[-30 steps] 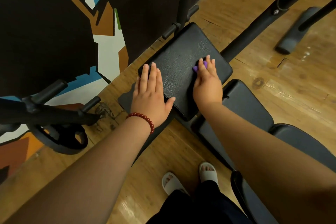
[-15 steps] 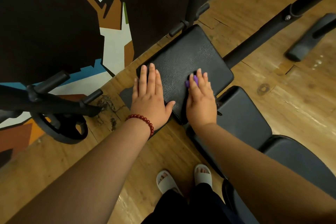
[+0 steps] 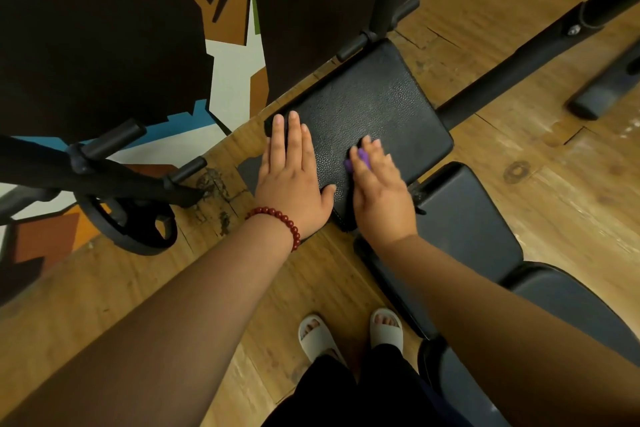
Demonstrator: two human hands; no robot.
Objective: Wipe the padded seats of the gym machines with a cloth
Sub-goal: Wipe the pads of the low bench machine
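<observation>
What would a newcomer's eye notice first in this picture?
At the centre, the left hand, wearing a red bead bracelet, rests flat on the black textured padded seat. Beside it, the right hand presses a small purple cloth onto the same seat. A colourful angular wall painting fills the upper left.

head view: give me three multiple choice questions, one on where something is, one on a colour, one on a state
1. The left hand lies on which part of the pad? A. left side B. right side C. far end
2. What colour is the cloth? A. white B. purple C. green
3. What is the right hand doing? A. raised off the pad B. clenched in an empty fist C. pressing the cloth onto the pad
Answers: 1 A, it lies flat by the pad's left edge; 2 B, purple shows between the fingers; 3 C, its fingers lie over the cloth on the pad.
</observation>
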